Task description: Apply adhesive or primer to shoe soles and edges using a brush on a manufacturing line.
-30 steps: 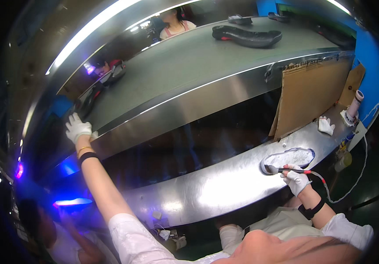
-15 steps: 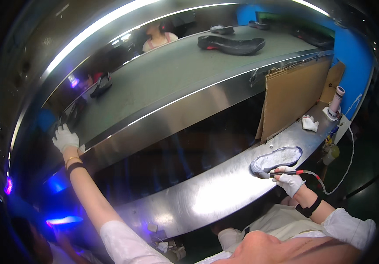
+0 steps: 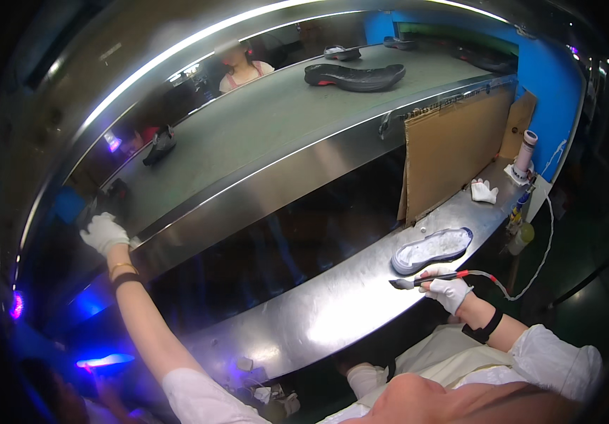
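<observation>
My right hand (image 3: 448, 292), in a white glove with bare fingertips, is closed round a black-handled brush (image 3: 440, 278) with dark bristles and a red band. A clear tube runs from the handle's end. The bristles hover over the metal ledge, just in front of a grey shoe sole (image 3: 432, 250) with a white-coated inside. My left arm stretches out to the conveyor's left end. There my gloved left hand (image 3: 105, 234) has its fingers bent in beside a dark, blurred shape; what they grip is hidden.
Across the back runs a green conveyor belt (image 3: 248, 116) with a large black sole (image 3: 354, 77) and several smaller ones. Cardboard (image 3: 453, 159) stands behind the curved metal ledge (image 3: 269, 339). A spare white glove (image 3: 484, 191) and a pink cylinder (image 3: 525, 151) are at right. Another person (image 3: 244, 74) is beyond.
The brush has come away from the sole's near edge, toward me. My left hand's fingers, spread before, are now bent in. The whole view has shifted slightly.
</observation>
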Action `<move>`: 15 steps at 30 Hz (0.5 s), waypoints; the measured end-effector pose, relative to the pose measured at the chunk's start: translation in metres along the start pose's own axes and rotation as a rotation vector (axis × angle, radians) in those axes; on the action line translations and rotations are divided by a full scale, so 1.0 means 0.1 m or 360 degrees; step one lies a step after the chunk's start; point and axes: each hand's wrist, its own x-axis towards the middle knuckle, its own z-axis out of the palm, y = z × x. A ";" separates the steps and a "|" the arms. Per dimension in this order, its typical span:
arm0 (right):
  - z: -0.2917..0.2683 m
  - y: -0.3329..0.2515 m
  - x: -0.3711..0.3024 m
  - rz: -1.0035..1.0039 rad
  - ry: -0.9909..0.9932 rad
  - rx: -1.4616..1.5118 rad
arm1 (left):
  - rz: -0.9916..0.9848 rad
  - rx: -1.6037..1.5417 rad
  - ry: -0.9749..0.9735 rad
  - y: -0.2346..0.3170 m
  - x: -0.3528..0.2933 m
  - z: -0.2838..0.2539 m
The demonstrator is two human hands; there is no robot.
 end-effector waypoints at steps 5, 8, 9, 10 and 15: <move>0.01 -0.15 -0.12 -0.0009 -0.0094 -0.0117 | 0.0115 -0.1730 0.0034 -0.17 -0.32 -0.23; -0.08 -0.22 -0.20 -0.0199 -0.0251 -0.0201 | 0.0159 -0.2731 -0.0052 -0.27 -0.72 -0.80; -0.12 -0.23 -0.22 -0.0209 -0.0250 -0.0198 | 0.0006 -0.2644 0.0139 -0.31 -0.86 -1.05; -0.16 -0.24 -0.24 -0.0242 -0.0265 -0.0190 | -0.0172 -0.2624 0.0294 -0.33 -0.99 -1.31; -0.37 -0.27 -0.30 -0.0316 -0.0332 -0.0136 | -0.0762 -0.3270 0.0533 -0.45 -1.42 -2.25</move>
